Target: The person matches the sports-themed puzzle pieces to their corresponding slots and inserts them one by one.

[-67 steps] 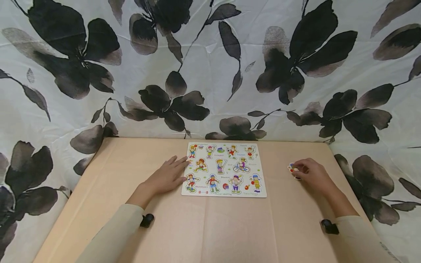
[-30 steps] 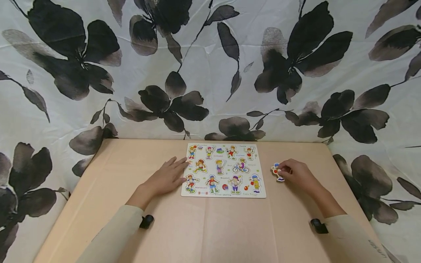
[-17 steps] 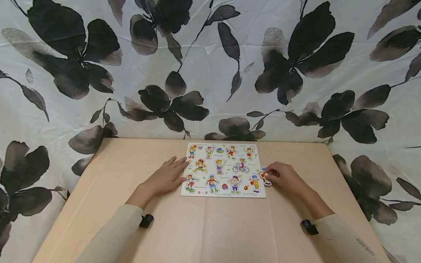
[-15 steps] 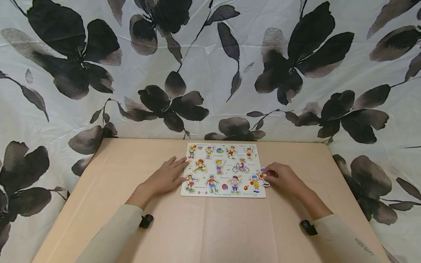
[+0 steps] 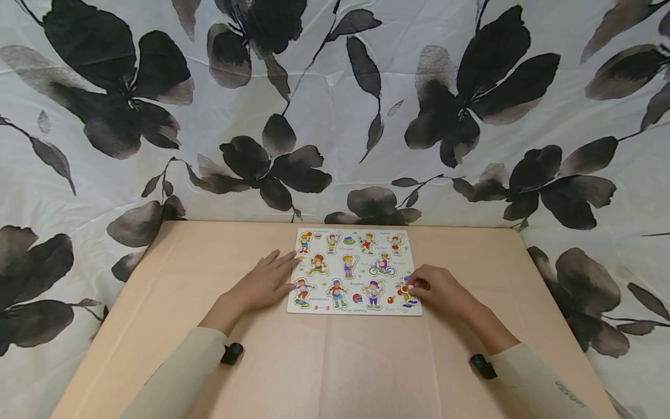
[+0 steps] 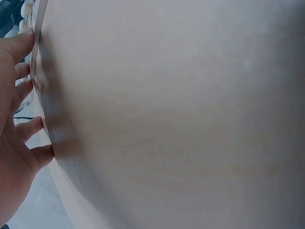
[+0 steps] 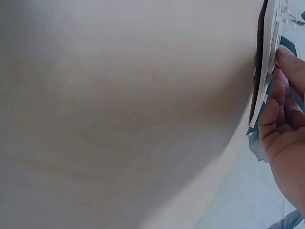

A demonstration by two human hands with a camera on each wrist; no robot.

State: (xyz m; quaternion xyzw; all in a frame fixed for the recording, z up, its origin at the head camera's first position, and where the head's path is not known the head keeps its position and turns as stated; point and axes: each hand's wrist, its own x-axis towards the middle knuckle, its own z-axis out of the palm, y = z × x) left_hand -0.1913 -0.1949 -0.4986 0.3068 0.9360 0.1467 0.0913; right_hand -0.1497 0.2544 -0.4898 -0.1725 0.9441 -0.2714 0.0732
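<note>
A white puzzle board [image 5: 323, 284] with colourful sports figures lies near the far edge of the table. My left hand [image 5: 266, 283] rests at its left side, fingers spread and touching the edge; the left wrist view shows those fingers [image 6: 23, 90] along the board's rim. Between thumb and forefinger, my right hand [image 5: 441, 288] pinches a puzzle piece [image 5: 409, 300] shaped like a small figure, over the board's lower right figure. Part of the piece is behind the fingertips. In the right wrist view the right hand [image 7: 285, 114] is at the board's edge [image 7: 263, 71].
The light tan table [image 5: 377, 366] extends in front of the board and to both sides. Behind it hangs a white cloth [image 5: 356, 192] printed with dark flowers. A small black camera [image 5: 232, 353] sits at the left wrist, another black camera [image 5: 483, 366] at the right.
My right hand has carried the puzzle piece leftward from the table at the right, past the board's right edge and over its lower right corner. My left hand stays in place.
</note>
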